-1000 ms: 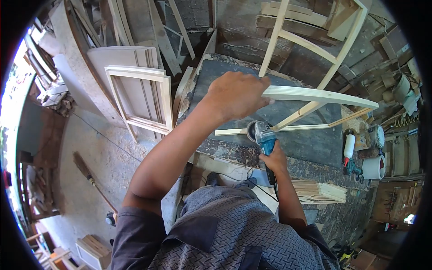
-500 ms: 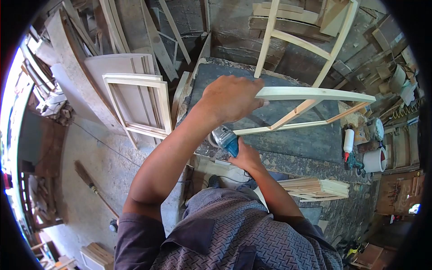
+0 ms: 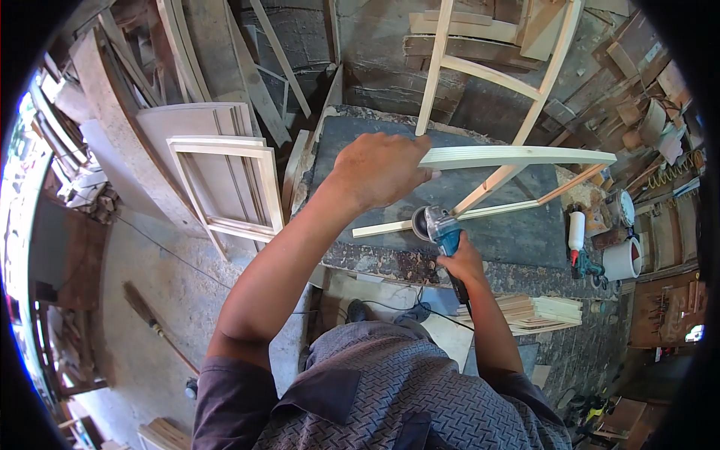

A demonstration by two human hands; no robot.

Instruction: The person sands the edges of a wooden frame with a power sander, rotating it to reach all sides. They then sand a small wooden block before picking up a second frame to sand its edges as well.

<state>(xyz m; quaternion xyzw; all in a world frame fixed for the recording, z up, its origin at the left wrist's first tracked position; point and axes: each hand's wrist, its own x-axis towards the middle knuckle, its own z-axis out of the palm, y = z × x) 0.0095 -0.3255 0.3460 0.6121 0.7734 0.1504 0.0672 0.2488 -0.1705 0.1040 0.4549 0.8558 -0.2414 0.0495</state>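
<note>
Fingers of the right hand (image 3: pixel 465 262) gripped the grinder (image 3: pixel 444 234), slanted from the near edge of the bench (image 3: pixel 525 244) toward the frame (image 3: pixel 489 188)'s lower rail (image 3: pixel 382 228); left hand (image 3: pixel 382 172) clasped the upper.

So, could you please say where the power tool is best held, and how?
Probably grip the power tool around its slim body, from the person's side, as the right hand does: its rear points that way, with the disc at the far end.

Workbench (image 3: pixel 517 241) (dark top, ragged rim (image 3: pixel 375 259)) | wooden frame (image 3: pixel 517 155) resting partly on it | lower rail (image 3: pixel 382 228) near front edge
</note>
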